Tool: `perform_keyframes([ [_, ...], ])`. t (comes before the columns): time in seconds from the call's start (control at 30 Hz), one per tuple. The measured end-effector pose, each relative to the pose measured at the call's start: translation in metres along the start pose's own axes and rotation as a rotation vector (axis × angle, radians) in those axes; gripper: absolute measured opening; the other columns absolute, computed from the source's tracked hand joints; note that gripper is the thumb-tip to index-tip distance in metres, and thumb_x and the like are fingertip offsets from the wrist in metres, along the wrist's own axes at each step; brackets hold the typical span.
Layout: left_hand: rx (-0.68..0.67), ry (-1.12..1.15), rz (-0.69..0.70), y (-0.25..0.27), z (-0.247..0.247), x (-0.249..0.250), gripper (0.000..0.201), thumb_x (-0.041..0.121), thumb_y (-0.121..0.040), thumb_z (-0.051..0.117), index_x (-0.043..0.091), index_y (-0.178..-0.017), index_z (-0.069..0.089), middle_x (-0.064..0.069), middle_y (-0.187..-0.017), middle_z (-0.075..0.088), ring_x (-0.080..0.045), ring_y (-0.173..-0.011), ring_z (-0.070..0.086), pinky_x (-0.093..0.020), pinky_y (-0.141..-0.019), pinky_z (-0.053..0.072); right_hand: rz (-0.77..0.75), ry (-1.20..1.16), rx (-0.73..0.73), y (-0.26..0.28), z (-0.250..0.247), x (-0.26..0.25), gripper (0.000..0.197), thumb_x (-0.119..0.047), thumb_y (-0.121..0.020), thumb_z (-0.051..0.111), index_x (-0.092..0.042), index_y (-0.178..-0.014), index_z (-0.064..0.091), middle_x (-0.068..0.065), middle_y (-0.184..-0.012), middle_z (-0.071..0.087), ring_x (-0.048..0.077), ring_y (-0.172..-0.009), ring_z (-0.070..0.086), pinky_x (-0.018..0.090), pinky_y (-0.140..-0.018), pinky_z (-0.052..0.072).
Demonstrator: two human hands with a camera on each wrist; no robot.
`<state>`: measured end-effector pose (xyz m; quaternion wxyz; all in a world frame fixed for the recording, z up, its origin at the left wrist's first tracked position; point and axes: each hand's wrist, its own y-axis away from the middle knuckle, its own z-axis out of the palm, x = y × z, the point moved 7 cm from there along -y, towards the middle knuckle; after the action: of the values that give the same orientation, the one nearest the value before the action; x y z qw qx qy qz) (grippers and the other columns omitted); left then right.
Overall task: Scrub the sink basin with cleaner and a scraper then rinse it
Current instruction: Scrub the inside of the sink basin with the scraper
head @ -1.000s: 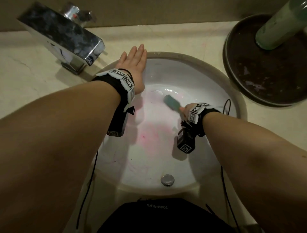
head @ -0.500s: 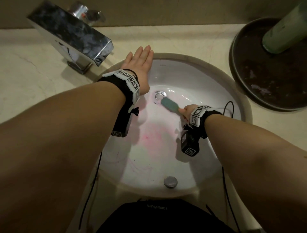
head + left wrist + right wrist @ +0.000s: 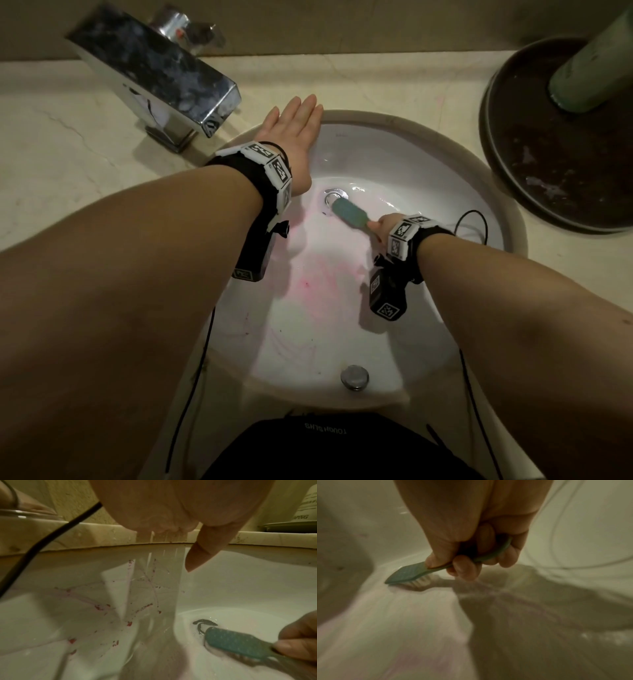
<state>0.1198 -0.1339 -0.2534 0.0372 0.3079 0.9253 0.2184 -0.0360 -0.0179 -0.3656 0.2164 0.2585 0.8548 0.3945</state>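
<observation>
The white sink basin carries pink smears across its middle and red streaks on its wall. My right hand grips the handle of a teal scrub brush, whose head lies at the drain. In the right wrist view the right hand curls round the brush, white bristles pressed on the basin floor. My left hand lies flat, fingers straight, on the basin's far rim, holding nothing. The left wrist view shows its palm and thumb above the basin wall.
A chrome tap juts over the counter at the back left. A dark round tray with a green bottle stands at the back right. A metal overflow knob sits on the basin's near wall. Black cables trail along both arms.
The brush head has slid left across the basin floor to the drain. The left hand has stayed flat on the rim.
</observation>
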Motion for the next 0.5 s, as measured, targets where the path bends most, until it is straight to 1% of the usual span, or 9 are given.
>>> perform_keyframes([
  [0.07,-0.003,-0.006,0.0,0.0,0.0,0.0,0.094,0.008,-0.08,0.05,0.012,-0.148,-0.014,-0.003,-0.156,-0.02,-0.019,-0.144,-0.016,-0.035,-0.116,-0.01,-0.094,0.219,-0.079,0.009,0.015,-0.02,0.039,-0.035,-0.099,0.039,-0.012,-0.128,0.051,0.013,-0.12,0.056,0.021,-0.097,0.049,0.03,-0.091,0.04],
  [0.13,-0.004,-0.009,0.0,0.001,0.0,-0.001,0.094,0.007,-0.08,0.05,0.012,-0.148,-0.015,-0.003,-0.156,-0.02,-0.019,-0.144,-0.016,-0.035,-0.117,-0.009,-0.186,0.37,-0.1,0.016,0.023,-0.037,0.031,-0.032,-0.099,0.041,-0.021,-0.127,0.049,0.01,-0.12,0.056,0.028,-0.107,0.055,0.036,-0.099,0.043],
  [0.2,-0.007,-0.011,0.001,0.001,0.0,-0.001,0.094,0.007,-0.079,0.049,0.013,-0.148,-0.015,-0.002,-0.156,-0.021,-0.019,-0.144,-0.016,-0.035,-0.117,-0.009,-0.186,0.398,-0.114,0.016,0.022,-0.041,0.032,-0.034,-0.098,0.041,-0.02,-0.126,0.049,0.011,-0.116,0.056,0.029,-0.106,0.055,0.033,-0.095,0.043],
  [0.27,-0.02,-0.014,0.001,0.001,0.0,-0.001,0.095,0.006,-0.079,0.049,0.013,-0.148,-0.016,-0.002,-0.156,-0.022,-0.018,-0.144,-0.017,-0.034,-0.116,-0.01,-0.158,0.442,-0.083,0.01,0.016,-0.038,0.04,-0.035,-0.096,0.044,-0.019,-0.132,0.043,0.01,-0.103,0.049,0.03,-0.099,0.054,0.029,-0.086,0.042],
  [0.33,-0.031,-0.027,-0.002,0.001,0.0,-0.001,0.095,0.005,-0.079,0.048,0.013,-0.148,-0.017,-0.002,-0.155,-0.023,-0.018,-0.144,-0.018,-0.034,-0.116,-0.01,-0.108,0.515,-0.066,0.005,0.009,-0.034,0.048,-0.032,-0.09,0.051,-0.028,-0.136,0.038,0.007,-0.099,0.043,0.03,-0.095,0.052,0.036,-0.09,0.046],
  [0.37,-0.033,-0.034,-0.002,0.001,0.0,-0.001,0.095,0.005,-0.079,0.048,0.013,-0.148,-0.017,-0.002,-0.155,-0.023,-0.018,-0.144,-0.018,-0.034,-0.116,-0.01,-0.102,0.521,-0.052,0.005,0.006,-0.035,0.049,-0.03,-0.087,0.053,-0.03,-0.134,0.038,0.006,-0.099,0.044,0.03,-0.093,0.052,0.04,-0.09,0.048],
  [0.4,-0.033,-0.039,-0.001,0.001,0.0,-0.001,0.095,0.005,-0.079,0.048,0.013,-0.148,-0.017,-0.002,-0.155,-0.023,-0.018,-0.144,-0.018,-0.034,-0.116,-0.01,-0.103,0.498,-0.045,0.003,0.006,-0.035,0.049,-0.027,-0.087,0.055,-0.029,-0.133,0.04,0.007,-0.103,0.047,0.03,-0.094,0.052,0.038,-0.089,0.048],
  [0.47,-0.03,-0.049,0.001,0.001,0.0,-0.001,0.095,0.006,-0.079,0.049,0.013,-0.148,-0.017,-0.002,-0.155,-0.023,-0.018,-0.144,-0.018,-0.034,-0.116,-0.01,-0.099,0.389,-0.049,0.006,0.006,-0.036,0.044,-0.022,-0.091,0.054,-0.02,-0.134,0.045,0.011,-0.117,0.053,0.031,-0.105,0.053,0.034,-0.088,0.044],
  [0.5,-0.027,-0.05,0.001,0.001,0.0,-0.001,0.095,0.006,-0.08,0.049,0.013,-0.148,-0.017,-0.002,-0.155,-0.023,-0.018,-0.144,-0.018,-0.034,-0.116,-0.009,-0.126,0.398,-0.046,0.007,0.007,-0.038,0.042,-0.02,-0.092,0.052,-0.016,-0.133,0.046,0.012,-0.116,0.052,0.031,-0.105,0.053,0.033,-0.086,0.043],
])
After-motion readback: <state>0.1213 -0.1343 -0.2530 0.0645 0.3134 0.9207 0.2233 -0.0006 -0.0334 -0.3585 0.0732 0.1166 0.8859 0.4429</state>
